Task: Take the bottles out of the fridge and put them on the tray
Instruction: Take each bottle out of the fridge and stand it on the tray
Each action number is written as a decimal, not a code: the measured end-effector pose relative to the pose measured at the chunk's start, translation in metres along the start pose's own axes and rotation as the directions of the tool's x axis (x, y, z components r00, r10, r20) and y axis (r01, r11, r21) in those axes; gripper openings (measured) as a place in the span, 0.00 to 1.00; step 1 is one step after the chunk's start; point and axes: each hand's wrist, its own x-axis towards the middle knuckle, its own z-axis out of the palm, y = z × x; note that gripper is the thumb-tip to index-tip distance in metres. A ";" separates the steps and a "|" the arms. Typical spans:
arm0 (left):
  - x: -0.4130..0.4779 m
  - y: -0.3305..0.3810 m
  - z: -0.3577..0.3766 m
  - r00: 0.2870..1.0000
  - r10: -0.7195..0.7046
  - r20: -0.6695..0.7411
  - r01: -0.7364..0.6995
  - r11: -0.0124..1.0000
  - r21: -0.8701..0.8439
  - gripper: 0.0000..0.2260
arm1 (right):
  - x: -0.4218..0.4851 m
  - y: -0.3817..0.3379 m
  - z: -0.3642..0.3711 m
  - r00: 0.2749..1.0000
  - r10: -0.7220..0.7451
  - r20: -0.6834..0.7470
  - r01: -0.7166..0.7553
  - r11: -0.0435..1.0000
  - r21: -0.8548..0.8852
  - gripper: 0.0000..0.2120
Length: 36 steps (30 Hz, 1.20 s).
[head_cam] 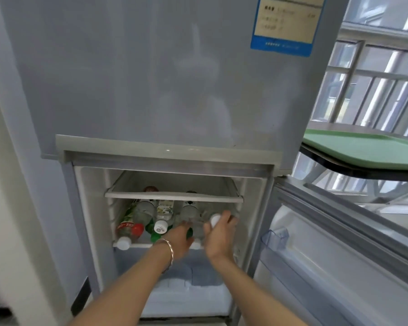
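Several plastic bottles lie on their sides on a shelf (137, 244) inside the open lower fridge compartment: a red-labelled one (130, 228) at the left, a white-capped one (162, 220) in the middle, a clear one with a white cap (214, 219) at the right. My right hand (219, 236) grips the right bottle just behind its cap. My left hand (180, 240), with a bracelet on the wrist, reaches onto a green-bottomed bottle (189, 232) next to it, fingers spread. A green tray (363, 147) lies on a table at the right.
The lower fridge door (339, 243) stands open to the right, with a clear door bin (275, 238). An upper glass shelf (172, 196) sits just above the bottles. The closed upper fridge door (163, 78) fills the top. The table edge (353, 170) juts out over the open door.
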 end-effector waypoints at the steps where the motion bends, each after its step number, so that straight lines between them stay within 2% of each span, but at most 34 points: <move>1: -0.002 0.005 -0.002 0.999 0.012 -0.042 -0.013 0.999 -0.038 0.21 | -0.002 -0.006 -0.005 1.000 -0.022 -0.017 0.022 1.000 -0.004 0.09; 4: -0.014 0.023 -0.014 0.996 0.014 -0.083 -0.020 0.997 -0.075 0.26 | -0.011 -0.019 -0.024 0.990 -0.136 -0.037 0.130 0.982 -0.141 0.12; 9: -0.042 0.055 -0.034 0.996 0.073 -0.058 -0.079 0.989 -0.125 0.29 | -0.030 -0.043 -0.067 0.950 -0.306 0.069 0.314 0.930 -0.190 0.19; 12: -0.068 0.081 -0.050 0.987 0.116 -0.111 -0.139 0.964 -0.227 0.35 | -0.036 -0.064 -0.105 0.911 -0.409 0.051 0.411 0.891 -0.194 0.20; 14: -0.083 0.097 -0.065 0.982 0.117 -0.148 -0.155 0.947 -0.280 0.29 | -0.041 -0.079 -0.132 0.889 -0.458 0.020 0.455 0.873 -0.176 0.21; 16: -0.100 0.116 -0.083 0.984 0.129 -0.123 -0.159 0.945 -0.287 0.15 | -0.047 -0.094 -0.161 0.849 -0.528 0.035 0.524 0.831 -0.188 0.23; 18: -0.118 0.141 -0.103 0.982 0.162 -0.101 -0.186 0.933 -0.308 0.13 | -0.053 -0.108 -0.191 0.819 -0.572 0.038 0.573 0.812 -0.110 0.24; 21: -0.143 0.186 -0.132 0.971 0.210 -0.115 -0.238 0.899 -0.367 0.07 | -0.059 -0.120 -0.240 0.843 -0.537 -0.036 0.538 0.840 0.073 0.26; 23: -0.155 0.213 -0.153 0.963 0.241 -0.121 -0.269 0.897 -0.351 0.13 | -0.058 -0.116 -0.264 0.873 -0.483 -0.070 0.488 0.863 0.127 0.31; 26: -0.164 0.246 -0.180 0.956 0.255 -0.143 -0.290 0.896 -0.337 0.19 | -0.055 -0.102 -0.295 0.871 -0.491 -0.021 0.489 0.860 0.145 0.36; 28: -0.163 0.270 -0.193 0.950 0.264 -0.167 -0.308 0.878 -0.367 0.21 | -0.054 -0.094 -0.308 0.854 -0.519 0.034 0.510 0.848 0.147 0.31; 30: -0.155 0.295 -0.201 0.942 0.270 -0.201 -0.328 0.872 -0.364 0.22 | -0.050 -0.092 -0.319 0.862 -0.504 0.060 0.490 0.858 0.156 0.29; 33: -0.138 0.333 -0.204 0.910 0.305 -0.281 -0.392 0.853 -0.345 0.29 | -0.031 -0.096 -0.339 0.896 -0.442 -0.034 0.441 0.883 0.161 0.29; 36: -0.116 0.370 -0.199 0.864 0.353 -0.360 -0.487 0.769 -0.414 0.35 | 0.007 -0.095 -0.365 0.909 -0.396 -0.130 0.409 0.907 0.097 0.28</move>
